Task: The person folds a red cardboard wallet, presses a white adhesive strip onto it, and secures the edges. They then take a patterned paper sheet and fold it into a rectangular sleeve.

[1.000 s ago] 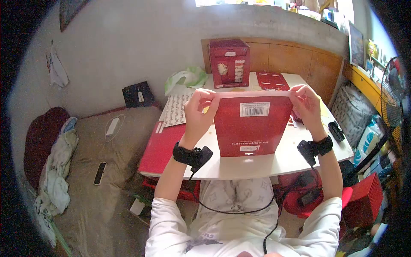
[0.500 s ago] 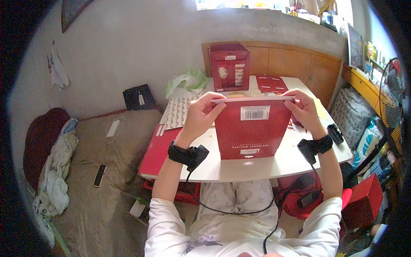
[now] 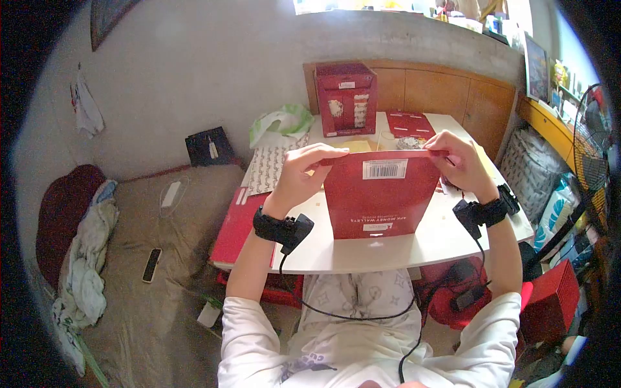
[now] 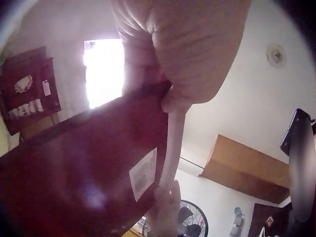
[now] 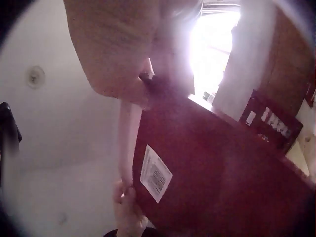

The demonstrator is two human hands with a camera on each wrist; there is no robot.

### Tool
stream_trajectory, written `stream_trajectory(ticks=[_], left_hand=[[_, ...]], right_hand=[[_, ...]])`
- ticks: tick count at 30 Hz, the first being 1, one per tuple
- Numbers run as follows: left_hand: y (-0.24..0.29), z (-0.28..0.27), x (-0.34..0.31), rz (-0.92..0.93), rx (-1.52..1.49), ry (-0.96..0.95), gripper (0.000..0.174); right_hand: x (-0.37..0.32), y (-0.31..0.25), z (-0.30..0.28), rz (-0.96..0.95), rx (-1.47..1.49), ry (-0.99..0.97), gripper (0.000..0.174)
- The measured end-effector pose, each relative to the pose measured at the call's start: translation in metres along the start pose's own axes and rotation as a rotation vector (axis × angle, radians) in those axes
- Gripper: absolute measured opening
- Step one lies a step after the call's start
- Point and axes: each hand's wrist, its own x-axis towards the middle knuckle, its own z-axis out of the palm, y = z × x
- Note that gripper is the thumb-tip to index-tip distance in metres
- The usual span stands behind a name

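Red packet [image 3: 381, 197] hangs upright between both hands [image 3: 303, 176].

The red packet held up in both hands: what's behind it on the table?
Past the top edge of the packet, a red box stands on the table, with a flat red sheet and something yellow near it. What the packet covers can't be seen.

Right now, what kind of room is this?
Probably a bedroom: there's a bed with a brown cover, crumpled pale cloth along its edge, and a white-topped table beside it.
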Motion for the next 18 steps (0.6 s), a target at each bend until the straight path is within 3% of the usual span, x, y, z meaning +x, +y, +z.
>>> stream_trajectory(ticks=[5,6,8,11,14,17,18], left_hand=[[-0.001,0.001,0.002,0.061,0.021,0.02,0.033],[-0.003,0.002,0.003,0.103,0.008,0.028,0.034],[-0.003,0.002,0.003,0.145,-0.004,0.036,0.036],[0.008,-0.002,0.006,0.146,0.094,-0.045,0.035],[0.024,-0.009,0.014,0.115,0.222,-0.181,0.031],[0.03,-0.012,0.031,0.038,0.152,-0.214,0.018],[0.026,-0.011,0.037,-0.072,0.11,-0.281,0.015]], right_hand=[[0.019,-0.037,-0.004,-0.023,-0.408,-0.242,0.018],[0.019,-0.034,-0.002,-0.022,-0.409,-0.241,0.018],[0.017,-0.02,0.005,-0.23,-0.443,-0.184,0.03],[0.011,-0.013,0.009,-0.274,-0.48,-0.21,0.035],[0.01,-0.015,0.009,-0.186,-0.484,-0.225,0.035],[0.015,-0.011,0.009,-0.264,-0.388,-0.148,0.034],[0.016,-0.013,0.009,-0.263,-0.388,-0.149,0.034]])
